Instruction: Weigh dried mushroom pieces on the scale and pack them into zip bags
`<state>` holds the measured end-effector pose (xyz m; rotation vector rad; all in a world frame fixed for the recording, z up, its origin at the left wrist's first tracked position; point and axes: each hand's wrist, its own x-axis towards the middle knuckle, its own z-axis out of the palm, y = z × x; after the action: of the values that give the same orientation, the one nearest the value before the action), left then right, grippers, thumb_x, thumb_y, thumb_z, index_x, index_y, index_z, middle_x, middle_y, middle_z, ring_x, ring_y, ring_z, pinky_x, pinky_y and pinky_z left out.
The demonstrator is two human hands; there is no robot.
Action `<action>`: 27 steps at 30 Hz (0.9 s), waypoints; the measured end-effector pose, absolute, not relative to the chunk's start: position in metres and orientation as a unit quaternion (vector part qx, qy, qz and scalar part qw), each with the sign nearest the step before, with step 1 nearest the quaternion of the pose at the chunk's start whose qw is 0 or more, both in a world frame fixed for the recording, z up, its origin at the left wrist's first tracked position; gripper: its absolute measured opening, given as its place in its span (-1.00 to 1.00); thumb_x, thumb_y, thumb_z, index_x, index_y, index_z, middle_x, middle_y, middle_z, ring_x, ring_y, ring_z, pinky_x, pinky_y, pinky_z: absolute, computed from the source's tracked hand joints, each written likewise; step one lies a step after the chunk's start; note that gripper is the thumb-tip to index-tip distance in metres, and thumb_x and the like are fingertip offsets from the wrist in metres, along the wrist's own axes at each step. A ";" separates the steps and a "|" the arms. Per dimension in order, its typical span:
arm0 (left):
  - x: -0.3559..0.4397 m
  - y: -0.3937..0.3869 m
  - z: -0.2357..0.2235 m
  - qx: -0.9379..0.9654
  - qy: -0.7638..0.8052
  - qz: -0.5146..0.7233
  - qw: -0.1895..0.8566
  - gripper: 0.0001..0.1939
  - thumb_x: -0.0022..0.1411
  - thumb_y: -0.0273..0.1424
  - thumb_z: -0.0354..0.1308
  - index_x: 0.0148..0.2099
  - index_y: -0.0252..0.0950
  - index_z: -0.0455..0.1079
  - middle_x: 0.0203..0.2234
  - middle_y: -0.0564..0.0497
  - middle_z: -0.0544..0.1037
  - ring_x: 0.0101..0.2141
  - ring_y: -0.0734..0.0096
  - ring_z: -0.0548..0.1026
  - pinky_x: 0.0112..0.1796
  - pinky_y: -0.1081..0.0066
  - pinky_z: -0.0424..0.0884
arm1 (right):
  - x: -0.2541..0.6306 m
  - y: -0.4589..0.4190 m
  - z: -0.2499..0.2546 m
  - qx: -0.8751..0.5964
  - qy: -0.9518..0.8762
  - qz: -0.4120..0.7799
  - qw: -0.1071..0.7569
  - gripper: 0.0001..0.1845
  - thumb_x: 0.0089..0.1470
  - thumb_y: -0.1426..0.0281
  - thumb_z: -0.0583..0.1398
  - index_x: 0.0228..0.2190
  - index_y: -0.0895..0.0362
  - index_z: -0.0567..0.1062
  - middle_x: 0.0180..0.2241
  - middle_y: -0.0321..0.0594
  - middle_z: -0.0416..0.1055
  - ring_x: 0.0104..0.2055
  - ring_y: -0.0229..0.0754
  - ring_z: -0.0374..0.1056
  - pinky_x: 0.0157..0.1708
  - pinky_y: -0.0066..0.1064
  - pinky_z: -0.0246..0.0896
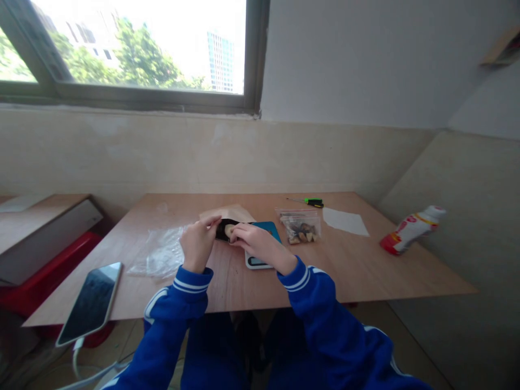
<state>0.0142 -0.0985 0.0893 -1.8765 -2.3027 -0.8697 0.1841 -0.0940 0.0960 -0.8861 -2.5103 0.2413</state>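
Both of my hands meet over the middle of the wooden table [365, 271]. My left hand [197, 242] is closed, its fingertips pinching the edge of a small dark pouch [223, 229]. My right hand [260, 245] is closed on the pouch's other side, thumb pressed near a pale item at its mouth. Under my right hand lies a small scale with a blue top [271, 230]. A tan paper bag [231, 212] lies just behind the pouch.
A crumpled clear plastic bag [160, 252] lies left of my hands. A zip bag of nuts [300, 226], a green-handled screwdriver [311, 202] and white paper [345, 221] sit right. A phone [90, 302] overhangs the table's left corner. A bottle [410, 229] leans at the right wall.
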 end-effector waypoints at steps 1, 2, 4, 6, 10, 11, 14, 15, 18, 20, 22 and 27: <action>0.014 -0.098 0.090 -0.607 -0.743 -0.281 0.025 -0.67 0.26 -0.12 0.01 -0.05 0.01 0.53 -0.31 -0.06 0.64 -0.29 0.11 0.57 -0.45 0.38 0.22 | 0.192 -0.094 0.098 -0.308 -0.905 0.126 0.264 -0.86 0.18 0.53 0.12 -0.30 0.15 0.49 -0.20 -0.17 0.49 -0.11 -0.16 0.42 -0.08 -0.37 0.28; 0.015 -0.096 0.091 -0.608 -0.742 -0.282 0.026 -0.67 0.26 -0.12 0.01 -0.05 0.01 0.53 -0.31 -0.06 0.64 -0.28 0.11 0.57 -0.44 0.38 0.22 | 0.200 -0.094 0.099 -0.300 -0.893 0.161 0.295 -0.88 0.17 0.51 0.14 -0.31 0.14 0.50 -0.20 -0.20 0.50 -0.10 -0.17 0.43 -0.05 -0.36 0.28; 0.017 -0.094 0.092 -0.609 -0.740 -0.286 0.028 -0.67 0.26 -0.13 0.00 -0.05 0.00 0.53 -0.31 -0.06 0.65 -0.28 0.12 0.57 -0.44 0.38 0.23 | 0.212 -0.091 0.097 -0.305 -0.860 0.221 0.343 -0.91 0.15 0.46 0.18 -0.31 0.12 0.51 -0.18 -0.22 0.52 -0.07 -0.15 0.43 -0.02 -0.32 0.27; 0.019 -0.092 0.092 -0.608 -0.740 -0.286 0.031 -0.66 0.26 -0.12 0.00 -0.05 0.00 0.53 -0.32 -0.06 0.65 -0.29 0.13 0.57 -0.44 0.37 0.23 | 0.221 -0.087 0.093 -0.329 -0.822 0.277 0.374 -0.92 0.12 0.40 0.21 -0.31 0.11 0.52 -0.15 -0.21 0.53 -0.05 -0.13 0.43 -0.02 -0.29 0.27; 0.019 -0.091 0.092 -0.609 -0.737 -0.289 0.032 -0.67 0.26 -0.12 0.00 -0.06 0.02 0.53 -0.31 -0.05 0.65 -0.30 0.12 0.57 -0.45 0.37 0.23 | 0.234 -0.084 0.082 -0.341 -0.729 0.406 0.433 -0.84 0.04 0.30 0.27 -0.33 0.11 0.52 -0.12 -0.18 0.53 -0.05 -0.12 0.44 -0.07 -0.28 0.33; 0.018 -0.092 0.092 -0.609 -0.737 -0.291 0.031 -0.67 0.26 -0.12 0.01 -0.06 0.02 0.53 -0.31 -0.04 0.65 -0.29 0.11 0.57 -0.45 0.37 0.23 | 0.238 -0.084 0.080 -0.332 -0.708 0.439 0.444 -0.82 0.03 0.28 0.28 -0.33 0.12 0.51 -0.12 -0.17 0.53 -0.06 -0.13 0.44 -0.08 -0.29 0.34; 0.014 -0.093 0.094 -0.603 -0.741 -0.294 0.030 -0.68 0.26 -0.12 0.01 -0.05 0.03 0.52 -0.30 -0.04 0.65 -0.28 0.09 0.57 -0.44 0.37 0.25 | 0.252 -0.084 0.075 -0.313 -0.665 0.505 0.452 -0.77 -0.02 0.27 0.31 -0.34 0.13 0.48 -0.13 -0.14 0.54 -0.08 -0.14 0.45 -0.07 -0.29 0.35; 0.013 -0.093 0.094 -0.599 -0.744 -0.295 0.031 -0.68 0.26 -0.12 0.01 -0.05 0.03 0.52 -0.30 -0.03 0.65 -0.28 0.08 0.57 -0.44 0.36 0.25 | 0.257 -0.084 0.072 -0.316 -0.662 0.514 0.445 -0.76 -0.03 0.26 0.32 -0.34 0.13 0.48 -0.14 -0.14 0.54 -0.08 -0.14 0.45 -0.05 -0.27 0.33; 0.012 -0.093 0.095 -0.593 -0.748 -0.297 0.031 -0.67 0.26 -0.11 0.01 -0.05 0.04 0.52 -0.29 -0.03 0.65 -0.28 0.08 0.57 -0.44 0.36 0.24 | 0.268 -0.078 0.061 -0.344 -0.679 0.504 0.409 -0.73 -0.05 0.24 0.33 -0.34 0.16 0.50 -0.17 -0.10 0.55 -0.08 -0.10 0.46 0.00 -0.21 0.30; 0.014 -0.093 0.094 -0.595 -0.748 -0.292 0.030 -0.67 0.26 -0.11 0.02 -0.05 0.03 0.52 -0.30 -0.04 0.65 -0.28 0.08 0.57 -0.45 0.36 0.24 | 0.267 -0.072 0.050 -0.375 -0.712 0.449 0.389 -0.73 -0.04 0.22 0.32 -0.36 0.17 0.52 -0.22 -0.09 0.55 -0.11 -0.07 0.47 -0.02 -0.19 0.30; 0.015 -0.093 0.094 -0.599 -0.747 -0.287 0.029 -0.67 0.26 -0.11 0.02 -0.05 0.02 0.52 -0.32 -0.05 0.65 -0.28 0.08 0.57 -0.45 0.37 0.23 | 0.262 -0.065 0.037 -0.396 -0.743 0.377 0.386 -0.76 0.00 0.23 0.29 -0.39 0.16 0.53 -0.27 -0.10 0.55 -0.15 -0.07 0.47 -0.05 -0.19 0.31; 0.014 -0.096 0.093 -0.605 -0.744 -0.284 0.025 -0.68 0.26 -0.13 0.03 -0.05 0.02 0.53 -0.33 -0.05 0.65 -0.28 0.08 0.57 -0.45 0.37 0.21 | 0.250 -0.050 0.008 -0.396 -0.781 0.307 0.373 -0.85 0.08 0.32 0.21 -0.32 0.13 0.52 -0.24 -0.13 0.55 -0.16 -0.09 0.48 -0.08 -0.22 0.33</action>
<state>0.0137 -0.0957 0.0929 -1.8703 -2.3013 -0.8774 0.2499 -0.0501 0.0076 -1.0154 -1.9998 0.7870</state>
